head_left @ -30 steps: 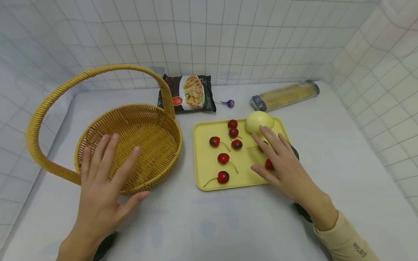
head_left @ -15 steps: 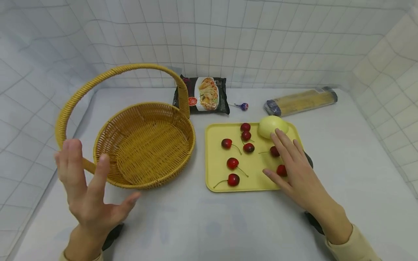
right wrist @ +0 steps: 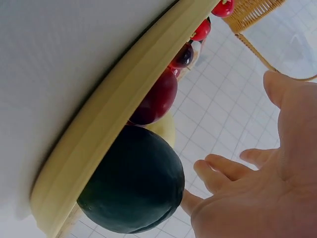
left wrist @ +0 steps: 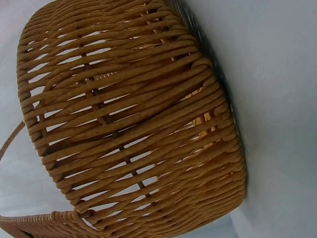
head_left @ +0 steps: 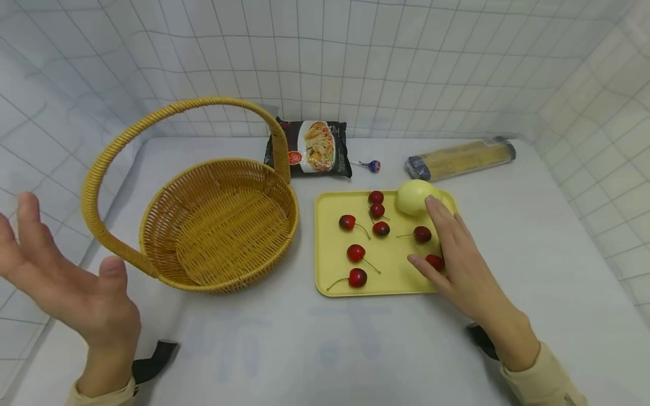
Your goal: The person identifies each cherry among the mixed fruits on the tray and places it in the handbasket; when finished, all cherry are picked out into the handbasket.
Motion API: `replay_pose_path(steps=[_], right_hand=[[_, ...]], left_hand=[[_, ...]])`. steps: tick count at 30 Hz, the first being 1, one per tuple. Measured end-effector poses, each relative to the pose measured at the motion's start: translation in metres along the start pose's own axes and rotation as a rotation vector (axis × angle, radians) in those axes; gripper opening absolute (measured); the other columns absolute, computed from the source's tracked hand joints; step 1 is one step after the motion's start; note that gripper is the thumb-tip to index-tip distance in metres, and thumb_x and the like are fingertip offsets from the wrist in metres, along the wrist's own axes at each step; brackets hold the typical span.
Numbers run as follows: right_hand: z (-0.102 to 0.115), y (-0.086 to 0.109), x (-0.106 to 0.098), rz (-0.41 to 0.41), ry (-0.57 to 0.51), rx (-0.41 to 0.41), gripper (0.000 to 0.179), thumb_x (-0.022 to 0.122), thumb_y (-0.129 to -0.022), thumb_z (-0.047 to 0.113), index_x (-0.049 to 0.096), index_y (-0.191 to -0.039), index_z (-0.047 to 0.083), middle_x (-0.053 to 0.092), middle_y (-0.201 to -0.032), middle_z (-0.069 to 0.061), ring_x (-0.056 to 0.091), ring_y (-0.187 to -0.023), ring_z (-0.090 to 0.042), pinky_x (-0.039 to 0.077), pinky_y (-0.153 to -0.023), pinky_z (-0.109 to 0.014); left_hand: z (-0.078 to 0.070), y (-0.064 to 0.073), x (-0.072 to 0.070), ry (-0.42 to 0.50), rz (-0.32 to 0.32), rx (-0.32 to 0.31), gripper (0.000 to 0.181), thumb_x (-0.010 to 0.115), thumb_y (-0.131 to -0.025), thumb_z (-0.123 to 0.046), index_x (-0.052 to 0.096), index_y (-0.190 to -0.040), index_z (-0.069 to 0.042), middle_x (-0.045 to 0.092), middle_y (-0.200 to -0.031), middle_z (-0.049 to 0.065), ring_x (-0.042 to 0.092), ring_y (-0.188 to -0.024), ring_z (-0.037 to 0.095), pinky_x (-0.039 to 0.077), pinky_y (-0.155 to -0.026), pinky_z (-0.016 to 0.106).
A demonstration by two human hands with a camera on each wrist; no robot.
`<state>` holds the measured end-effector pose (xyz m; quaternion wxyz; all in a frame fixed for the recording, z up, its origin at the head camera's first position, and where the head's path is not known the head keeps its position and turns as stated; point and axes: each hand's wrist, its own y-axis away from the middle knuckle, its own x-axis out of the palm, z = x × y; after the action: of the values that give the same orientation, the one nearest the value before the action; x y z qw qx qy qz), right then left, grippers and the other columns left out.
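My left hand is raised at the left with fingers spread, holding nothing, beside the handle of a woven basket. That basket's wall fills most of the left wrist view. Over the right edge of a yellow tray hovers my right hand, fingers extended and nothing gripped. On the tray lie several cherries with stems and a pale yellow-green oval fruit. A dark green rounded object shows near the fingers in the right wrist view; the hand hides it in the head view.
Behind the basket leans a black noodle packet, with a lollipop to its right. A clear pack of dry noodles lies at the back right. White grid-patterned sheeting encloses the table at the back and sides.
My left hand has moved left, away from over the basket, and turned its palm upward. The right hand has stayed over the tray's right edge. The head view has shifted slightly.
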<state>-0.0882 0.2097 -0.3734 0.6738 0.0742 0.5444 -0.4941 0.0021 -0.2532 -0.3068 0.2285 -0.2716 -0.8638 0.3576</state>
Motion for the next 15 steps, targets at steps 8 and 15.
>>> replay_pose_path(steps=[8, 15], right_hand=[[-0.001, 0.002, -0.001, 0.037, 0.006, 0.035, 0.1, 0.081, -0.092, 0.026, 0.019, -0.17, 0.016, 0.024, -0.175, -0.012, 0.026, -0.16, -0.033, 0.012, -0.13, -0.054], [0.001, 0.001, 0.003, 0.046, 0.002, 0.017, 0.098, 0.08, -0.093, 0.027, 0.021, -0.17, 0.013, 0.025, -0.174, -0.014, 0.027, -0.159, -0.034, 0.013, -0.13, -0.053]], left_hand=[[0.023, 0.012, -0.003, 0.26, 0.211, -0.242, 0.08, 0.075, -0.079, 0.006, 0.043, -0.152, 0.009, 0.041, -0.159, 0.023, 0.029, -0.156, 0.034, 0.016, -0.13, 0.038], [0.04, 0.011, -0.025, -0.066, 0.449, -0.436, 0.074, 0.07, -0.088, 0.011, 0.05, -0.156, -0.008, 0.043, -0.165, 0.01, 0.028, -0.159, 0.021, 0.021, -0.128, 0.026]])
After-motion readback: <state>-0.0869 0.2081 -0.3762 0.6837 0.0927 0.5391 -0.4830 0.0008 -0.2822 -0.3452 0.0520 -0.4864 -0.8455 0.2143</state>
